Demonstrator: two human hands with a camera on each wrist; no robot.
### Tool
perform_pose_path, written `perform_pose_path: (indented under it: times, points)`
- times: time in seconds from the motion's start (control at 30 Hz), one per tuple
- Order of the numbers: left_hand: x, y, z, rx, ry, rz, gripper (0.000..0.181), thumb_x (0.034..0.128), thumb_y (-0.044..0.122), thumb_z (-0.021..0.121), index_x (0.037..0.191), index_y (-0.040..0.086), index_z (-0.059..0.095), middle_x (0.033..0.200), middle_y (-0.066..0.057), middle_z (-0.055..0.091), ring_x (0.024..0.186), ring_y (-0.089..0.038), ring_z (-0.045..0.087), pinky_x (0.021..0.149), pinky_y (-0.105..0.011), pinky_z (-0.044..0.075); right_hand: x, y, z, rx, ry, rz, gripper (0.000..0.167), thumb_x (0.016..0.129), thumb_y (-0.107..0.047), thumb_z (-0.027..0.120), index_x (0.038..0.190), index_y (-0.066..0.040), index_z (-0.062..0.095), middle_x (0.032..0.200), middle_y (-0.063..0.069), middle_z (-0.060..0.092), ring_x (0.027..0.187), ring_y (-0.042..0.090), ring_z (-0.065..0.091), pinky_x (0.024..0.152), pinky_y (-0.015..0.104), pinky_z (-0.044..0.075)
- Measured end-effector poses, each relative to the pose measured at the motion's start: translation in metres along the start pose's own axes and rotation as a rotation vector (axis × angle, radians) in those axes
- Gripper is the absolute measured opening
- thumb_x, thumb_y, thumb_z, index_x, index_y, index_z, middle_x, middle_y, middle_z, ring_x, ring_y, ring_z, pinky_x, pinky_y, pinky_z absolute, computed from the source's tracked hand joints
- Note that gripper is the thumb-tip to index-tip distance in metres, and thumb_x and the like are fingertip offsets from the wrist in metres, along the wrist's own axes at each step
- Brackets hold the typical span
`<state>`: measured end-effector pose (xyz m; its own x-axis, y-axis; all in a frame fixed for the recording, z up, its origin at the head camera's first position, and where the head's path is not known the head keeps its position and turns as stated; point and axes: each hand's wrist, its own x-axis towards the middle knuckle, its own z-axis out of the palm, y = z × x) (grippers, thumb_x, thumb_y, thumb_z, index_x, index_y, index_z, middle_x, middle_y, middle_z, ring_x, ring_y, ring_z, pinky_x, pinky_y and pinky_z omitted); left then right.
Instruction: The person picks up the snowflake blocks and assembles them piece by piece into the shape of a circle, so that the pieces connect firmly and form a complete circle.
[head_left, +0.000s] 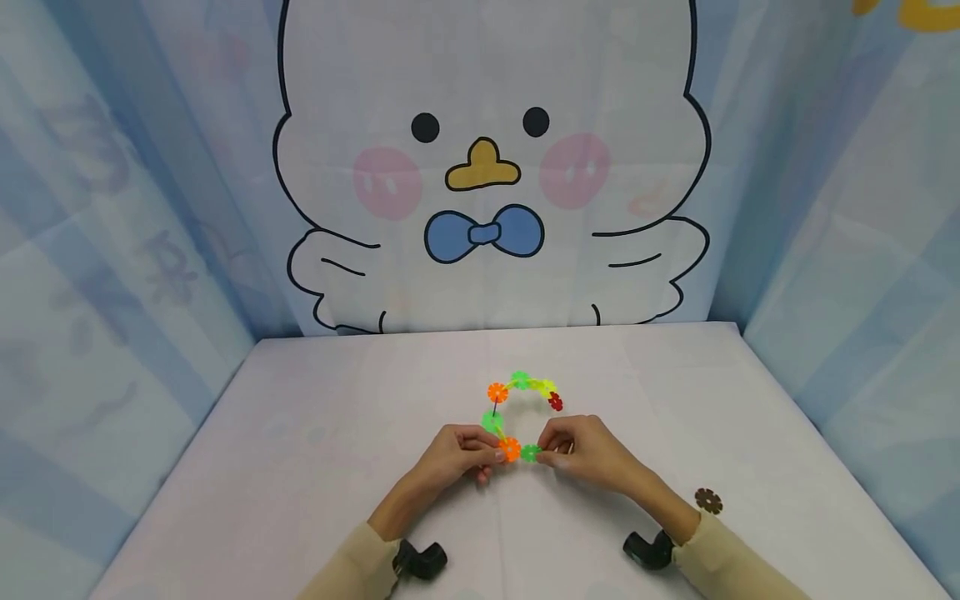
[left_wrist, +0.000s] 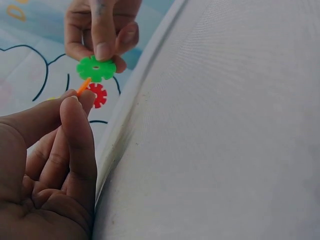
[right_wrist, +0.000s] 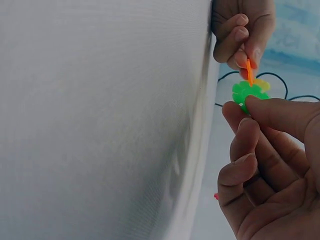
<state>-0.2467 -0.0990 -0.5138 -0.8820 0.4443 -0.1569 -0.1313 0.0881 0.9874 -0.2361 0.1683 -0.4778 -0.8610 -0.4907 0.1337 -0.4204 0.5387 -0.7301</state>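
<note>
A curved chain of notched, flower-shaped plastic discs lies between and beyond my hands in the head view. My left hand (head_left: 461, 454) pinches the orange disc (head_left: 510, 450) at the chain's near end between thumb and fingertips. Between thumb and forefinger, my right hand (head_left: 588, 450) holds a green disc (head_left: 530, 453). In the right wrist view the edge-on orange disc (right_wrist: 250, 72) meets the rim of the green disc (right_wrist: 245, 92); how deeply their slots engage I cannot tell. The chain's other end bears a red disc (head_left: 555, 402) beside a yellow disc (head_left: 547, 388).
A loose dark brown disc (head_left: 708, 500) lies on the white table (head_left: 337, 417) near my right forearm. Black wrist devices (head_left: 427, 561) sit at both cuffs. Printed cloth walls (head_left: 480, 292) rise at the back and along both sides.
</note>
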Motion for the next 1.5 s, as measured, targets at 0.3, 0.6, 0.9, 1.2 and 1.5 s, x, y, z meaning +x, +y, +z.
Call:
perform_pose_path:
  times: [0.3,0.6,0.9,1.2,1.5]
  points:
    - [0.001,0.0,0.001,-0.017,0.013,-0.008,0.025,0.0932,0.012,0.081,0.111,-0.004,0.075,0.078,0.001,0.075,0.061,-0.009,0.062,0.061,-0.022,0.058,-0.002,-0.003,0.002,-0.015,0.039,0.01,0.009,0.091,-0.013,0.084,0.089,-0.017,0.076,0.084,-0.008,0.076,0.073,-0.002,0.064,0.068,0.021,0.055]
    - [0.002,-0.002,-0.001,-0.011,0.013,-0.013,0.026,0.093,0.015,0.082,0.111,-0.002,0.075,0.08,0.0,0.077,0.061,-0.009,0.062,0.063,-0.024,0.058,-0.002,-0.002,0.007,-0.027,0.069,-0.002,0.011,0.09,-0.014,0.083,0.086,-0.02,0.074,0.082,-0.008,0.076,0.072,-0.003,0.064,0.066,0.021,0.055]
    - [0.002,-0.002,-0.002,-0.009,0.015,-0.009,0.025,0.0931,0.015,0.081,0.11,-0.002,0.075,0.078,0.0,0.075,0.06,-0.009,0.062,0.063,-0.023,0.058,-0.001,-0.006,0.01,-0.025,0.078,-0.018,0.012,0.089,-0.012,0.085,0.085,-0.019,0.075,0.081,-0.008,0.077,0.07,-0.003,0.064,0.067,0.02,0.056]
    - [0.001,-0.002,-0.003,-0.015,0.014,0.003,0.023,0.0932,0.013,0.08,0.109,-0.003,0.075,0.076,0.0,0.074,0.06,-0.009,0.062,0.063,-0.023,0.057,0.001,-0.011,0.018,-0.04,0.126,-0.074,0.015,0.088,-0.008,0.085,0.08,-0.014,0.074,0.075,-0.004,0.077,0.065,-0.004,0.064,0.064,0.019,0.057]
    - [0.001,0.0,-0.003,-0.027,0.011,0.001,0.022,0.0934,0.012,0.08,0.108,-0.002,0.075,0.077,0.001,0.075,0.06,-0.009,0.062,0.062,-0.023,0.056,0.003,-0.013,0.021,-0.055,0.161,-0.089,0.016,0.087,-0.007,0.086,0.079,-0.015,0.075,0.077,-0.002,0.079,0.067,-0.005,0.064,0.064,0.019,0.057]
